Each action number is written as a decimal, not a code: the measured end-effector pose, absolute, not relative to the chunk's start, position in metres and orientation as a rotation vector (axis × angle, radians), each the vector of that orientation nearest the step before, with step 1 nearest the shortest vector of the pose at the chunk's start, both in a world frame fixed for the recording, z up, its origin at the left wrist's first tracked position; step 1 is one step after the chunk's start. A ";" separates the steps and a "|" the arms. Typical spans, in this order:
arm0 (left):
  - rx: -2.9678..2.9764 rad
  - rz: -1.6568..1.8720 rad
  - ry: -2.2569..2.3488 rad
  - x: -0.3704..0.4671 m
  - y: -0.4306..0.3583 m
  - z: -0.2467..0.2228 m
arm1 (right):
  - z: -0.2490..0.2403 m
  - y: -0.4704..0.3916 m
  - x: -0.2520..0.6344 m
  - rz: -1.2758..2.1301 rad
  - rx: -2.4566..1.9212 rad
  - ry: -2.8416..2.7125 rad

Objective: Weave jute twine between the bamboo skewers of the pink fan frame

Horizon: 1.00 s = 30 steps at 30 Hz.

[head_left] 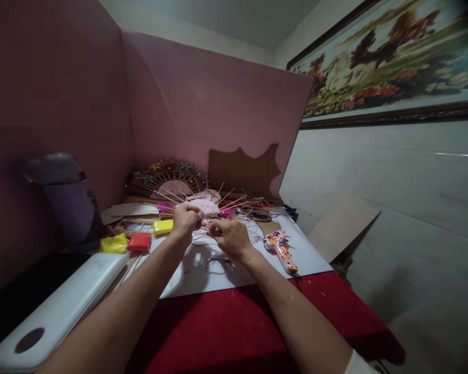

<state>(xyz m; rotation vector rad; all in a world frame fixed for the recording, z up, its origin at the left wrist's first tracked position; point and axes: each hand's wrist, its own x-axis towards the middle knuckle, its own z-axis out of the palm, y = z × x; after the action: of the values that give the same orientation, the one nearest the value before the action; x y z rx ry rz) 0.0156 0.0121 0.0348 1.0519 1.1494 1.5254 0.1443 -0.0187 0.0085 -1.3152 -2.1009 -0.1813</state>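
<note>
Both hands meet above the white sheet (191, 283) at the middle of the table. My left hand (187, 217) is closed in a pinch at the lower edge of a pale pink dotted piece (203, 206), from which thin wooden sticks fan out. Close beside it on the right, my right hand (229, 236) has its thumb and fingers pressed together; what lies between them is too small to make out. Behind them a brown arched fan (167, 179) with sticks and small coloured flowers leans against the pink board.
A flowered glue gun (281, 252) lies at right, near black-handled scissors (260, 215). Yellow (114, 243) and red packets (139, 241), a yellow block (163, 227) and a long white case (62, 311) are at left. Brown cut cardboard (244, 169) stands behind.
</note>
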 end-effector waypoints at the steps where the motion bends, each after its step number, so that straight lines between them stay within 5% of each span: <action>1: 1.056 1.519 1.150 0.016 0.012 0.035 | 0.008 -0.018 0.145 -0.180 -1.313 -2.102; 25: 1.132 1.562 1.058 0.006 0.021 0.037 | 0.010 -0.008 0.156 -0.176 -1.485 -1.834; 30: 1.225 1.735 1.193 -0.002 0.036 0.029 | 0.020 -0.008 0.160 0.201 -1.229 -1.564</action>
<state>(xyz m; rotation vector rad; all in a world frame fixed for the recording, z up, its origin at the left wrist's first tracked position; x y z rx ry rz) -0.0016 0.0363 0.0285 1.2252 1.1934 1.7348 0.1597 -0.0078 0.0198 -1.2285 -1.5636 0.2013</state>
